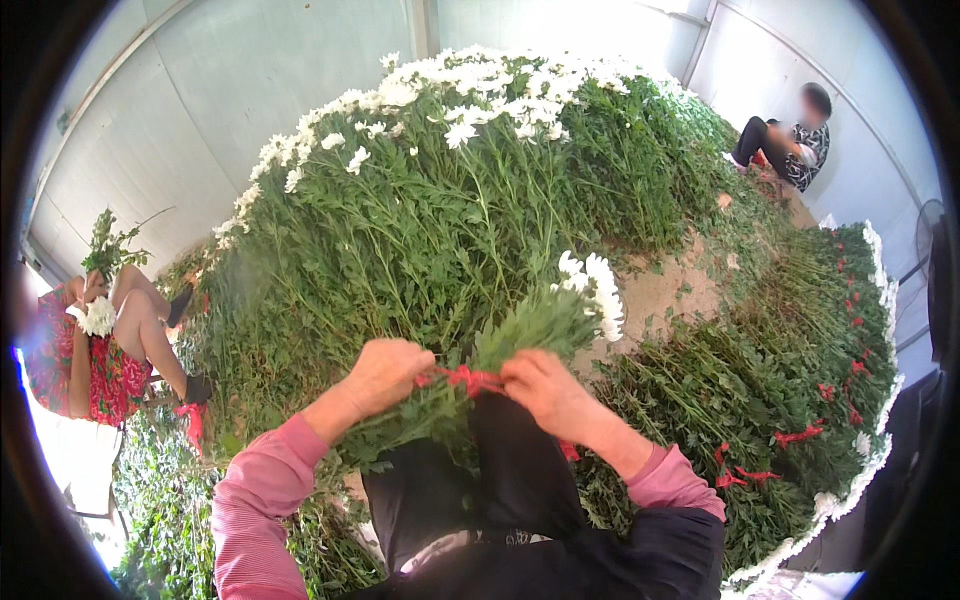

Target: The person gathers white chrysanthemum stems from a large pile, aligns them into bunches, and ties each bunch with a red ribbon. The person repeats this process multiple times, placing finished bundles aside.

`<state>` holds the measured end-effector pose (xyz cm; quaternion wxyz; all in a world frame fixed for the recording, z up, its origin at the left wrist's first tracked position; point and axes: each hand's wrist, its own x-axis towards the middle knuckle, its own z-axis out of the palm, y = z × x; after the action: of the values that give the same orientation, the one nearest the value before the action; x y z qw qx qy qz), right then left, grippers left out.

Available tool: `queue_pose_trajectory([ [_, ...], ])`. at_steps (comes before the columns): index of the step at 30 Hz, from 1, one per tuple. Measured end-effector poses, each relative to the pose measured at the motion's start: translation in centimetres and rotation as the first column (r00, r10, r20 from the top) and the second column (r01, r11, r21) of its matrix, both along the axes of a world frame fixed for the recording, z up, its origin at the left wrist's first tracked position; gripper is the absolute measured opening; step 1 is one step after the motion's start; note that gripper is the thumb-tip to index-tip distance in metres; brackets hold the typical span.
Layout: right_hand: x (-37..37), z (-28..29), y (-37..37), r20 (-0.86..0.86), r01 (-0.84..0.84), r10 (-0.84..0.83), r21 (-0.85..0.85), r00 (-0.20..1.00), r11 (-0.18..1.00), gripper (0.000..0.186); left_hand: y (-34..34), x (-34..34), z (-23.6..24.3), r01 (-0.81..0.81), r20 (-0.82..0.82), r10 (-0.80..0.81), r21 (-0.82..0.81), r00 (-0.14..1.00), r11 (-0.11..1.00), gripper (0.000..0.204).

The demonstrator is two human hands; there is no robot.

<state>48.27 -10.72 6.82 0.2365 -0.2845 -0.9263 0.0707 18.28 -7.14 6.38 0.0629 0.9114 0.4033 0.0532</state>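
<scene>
A bunch of white chrysanthemums [540,328] lies across my lap, its white heads [601,297] toward the far right and its leafy stems toward the near left. Around its middle runs a red ribbon [462,378] with a knot on top. My left hand [388,374] is closed on the ribbon's left end. On the other side of the knot, my right hand [545,388] pinches the right end. The ribbon stretches between the two hands, just above the dark trousers [520,460]. My fingertips are partly hidden by the grip.
A large heap of white chrysanthemums [400,210] fills the far side. Bunches tied with red ribbon [800,436] are stacked at the right. One person [110,340] sits at the left holding flowers, another [795,145] at the far right. Bare ground [665,290] shows between heap and stack.
</scene>
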Motion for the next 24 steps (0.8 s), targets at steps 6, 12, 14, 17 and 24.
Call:
queue_pose_trajectory([
  [6,0.0,-0.6,-1.2,-0.172,0.070,-0.096,-0.151,0.980,0.986,0.010,-0.6,2.9,1.7,0.153,0.650,0.508,-0.688,0.565,0.710,0.019],
  [12,-0.3,-1.2,0.3,-0.486,-0.112,-0.113,-0.410,0.867,0.905,0.012,-1.0,5.9,-0.3,0.508,0.582,0.806,-0.730,0.111,0.457,0.038],
  [14,0.2,-1.1,-0.2,-0.190,0.018,-0.064,-0.235,0.980,0.972,0.016,-0.9,5.5,-1.9,0.436,0.545,0.834,-0.774,0.090,0.459,0.038],
  [17,0.7,-1.0,-0.7,-0.053,0.079,-0.082,-0.059,0.995,0.995,0.019,-1.3,6.1,-2.4,0.332,0.604,0.781,-0.777,0.155,0.535,0.030],
  [24,-2.4,2.3,-1.7,-0.400,-0.030,-0.178,-0.462,0.899,0.886,0.008,-2.1,5.6,0.4,0.124,0.584,0.082,-0.305,0.807,0.944,0.020],
])
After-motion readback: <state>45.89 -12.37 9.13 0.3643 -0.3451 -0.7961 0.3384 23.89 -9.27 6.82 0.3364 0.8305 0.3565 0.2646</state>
